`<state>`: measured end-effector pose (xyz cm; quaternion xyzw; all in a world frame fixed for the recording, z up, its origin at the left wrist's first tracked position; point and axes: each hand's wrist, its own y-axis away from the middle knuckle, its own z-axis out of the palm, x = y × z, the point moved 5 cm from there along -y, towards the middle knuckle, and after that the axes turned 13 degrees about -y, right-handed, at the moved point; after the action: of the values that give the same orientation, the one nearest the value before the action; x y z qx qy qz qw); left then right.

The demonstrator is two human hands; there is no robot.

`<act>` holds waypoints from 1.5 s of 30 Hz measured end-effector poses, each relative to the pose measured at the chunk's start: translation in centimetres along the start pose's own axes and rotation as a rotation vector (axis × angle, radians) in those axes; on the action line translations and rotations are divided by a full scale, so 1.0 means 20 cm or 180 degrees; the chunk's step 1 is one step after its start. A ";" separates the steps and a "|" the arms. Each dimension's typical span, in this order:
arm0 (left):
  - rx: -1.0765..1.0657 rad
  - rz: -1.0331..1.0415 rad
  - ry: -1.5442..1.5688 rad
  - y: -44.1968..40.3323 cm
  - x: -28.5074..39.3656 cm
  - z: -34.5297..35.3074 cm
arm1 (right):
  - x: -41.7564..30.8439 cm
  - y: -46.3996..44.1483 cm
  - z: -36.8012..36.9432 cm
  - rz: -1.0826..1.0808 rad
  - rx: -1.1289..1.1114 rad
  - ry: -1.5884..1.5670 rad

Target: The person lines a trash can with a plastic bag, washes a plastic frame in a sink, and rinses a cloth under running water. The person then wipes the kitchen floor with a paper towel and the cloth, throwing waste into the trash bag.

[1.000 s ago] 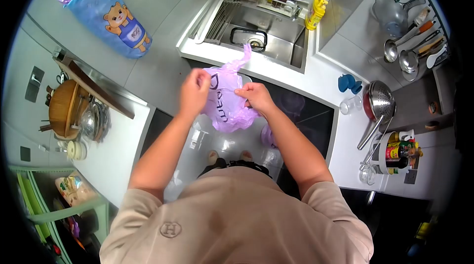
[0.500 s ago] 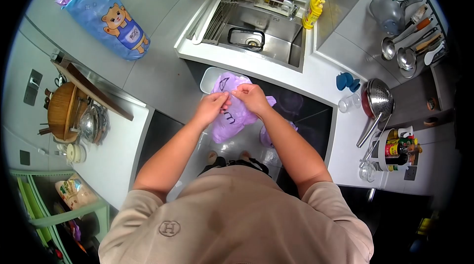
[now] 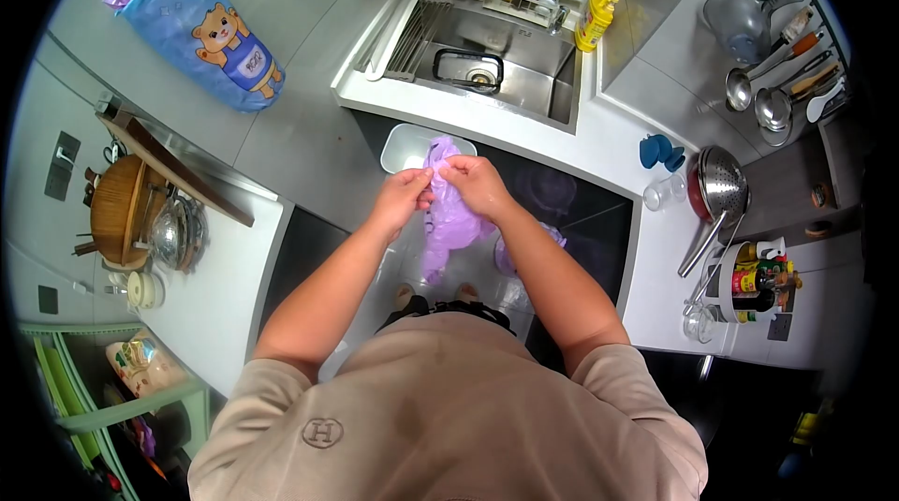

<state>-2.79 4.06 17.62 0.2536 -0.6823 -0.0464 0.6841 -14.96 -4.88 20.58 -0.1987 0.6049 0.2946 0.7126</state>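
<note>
Pinching a purple bag [image 3: 454, 225], the person's two hands are working close together on the near side of the sink [image 3: 543, 84]. The left hand [image 3: 403, 198] is holding the bag near its top, with its fingers closed on the thin plastic. The right hand [image 3: 478, 184] is gripping nearly the same spot from the other side, its thumb and fingers squeezing the plastic too. The bag is hanging down from both hands, all crinkly, in front of the sink and out past its edge. A white tub [image 3: 398, 150] is sitting just in front of the sink, and the bag is hiding some of it. A purple bundle [image 3: 505, 259] is lying farther out from the sink, partly behind the right arm. A blue bag [image 3: 178, 47] with a bear on it is showing to the left of the sink, with purple plastic poking out of its top. A yellow bottle [image 3: 596, 22] is standing beside the sink on its right, and a metal strainer [image 3: 723, 181] is resting on the surface [image 3: 651, 272] farther right of the sink.
</note>
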 end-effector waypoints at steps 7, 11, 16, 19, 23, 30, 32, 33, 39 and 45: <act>-0.0038 0.0036 0.0138 0.01 0.02 0.01 | 0.08 -0.03 -0.05 -0.0015 -0.0005 0.0853; -0.0004 -0.0057 0.0124 0.00 0.01 0.01 | 0.07 -0.03 -0.04 -0.0155 -0.0081 0.0863; 0.0010 -0.0079 0.0070 0.01 0.01 0.02 | 0.02 0.00 -0.03 -0.0141 -0.0046 0.1184; -0.0029 -0.0082 0.0163 0.02 0.03 0.04 | 0.01 0.00 -0.04 -0.0199 0.0095 0.1456; 0.0037 -0.0136 0.0224 0.00 -0.01 0.02 | 0.08 -0.02 -0.07 -0.0290 0.0099 0.1156; -0.0110 -0.0363 0.0305 0.04 0.02 0.04 | 0.04 -0.01 -0.06 0.0050 -0.0064 0.1018; -0.0140 -0.0422 0.0361 0.05 0.03 0.04 | 0.02 0.00 -0.03 -0.0041 -0.0192 0.0631; -0.0128 -0.0404 0.0379 0.03 0.02 0.04 | 0.01 0.01 -0.01 -0.0090 -0.0256 0.0437; 0.0189 0.0029 0.0092 0.00 0.01 -0.02 | -0.04 0.03 -0.01 -0.0225 -0.0449 0.1122; 0.0395 0.0396 -0.0186 0.03 0.06 0.01 | -0.05 0.05 0.00 -0.0215 -0.0164 0.1277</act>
<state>-2.97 4.03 18.84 0.2511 -0.7179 0.0311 0.6485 -15.77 -4.37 21.60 -0.2917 0.7200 0.2405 0.5820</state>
